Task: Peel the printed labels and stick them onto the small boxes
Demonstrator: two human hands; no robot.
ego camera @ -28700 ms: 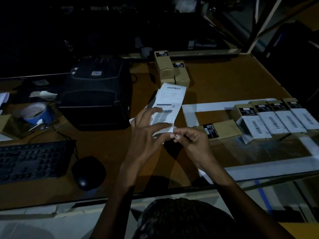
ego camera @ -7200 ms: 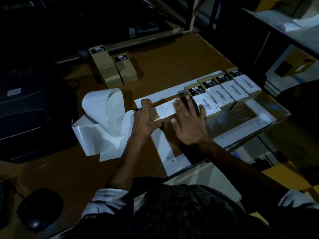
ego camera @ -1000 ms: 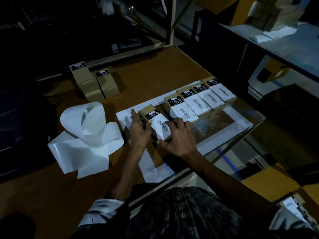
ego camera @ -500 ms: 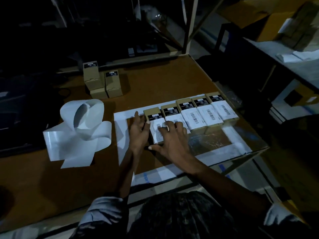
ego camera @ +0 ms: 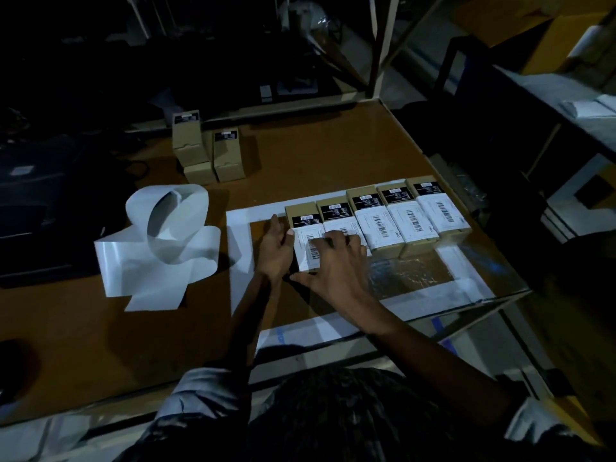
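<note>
Left hand (ego camera: 275, 250) grip: flat vs box (ego camera: 301, 213) side; right hand (ego camera: 336, 261) fingers spread, pressing label (ego camera: 305, 248). Shd rub outward, edges incl.

Almost no print can be read: the white labels (ego camera: 381, 225) on the five small boxes (ego camera: 423, 225) in the row carry black barcodes and lines of fine type too small to make out, save for what looks like "CARD" printed sideways along the edge of one label (ego camera: 396, 234). The black stickers (ego camera: 366, 202) at the far ends of these boxes, and those on the unlabelled boxes (ego camera: 206, 151) further back, show white type and small barcodes, all illegible
</note>
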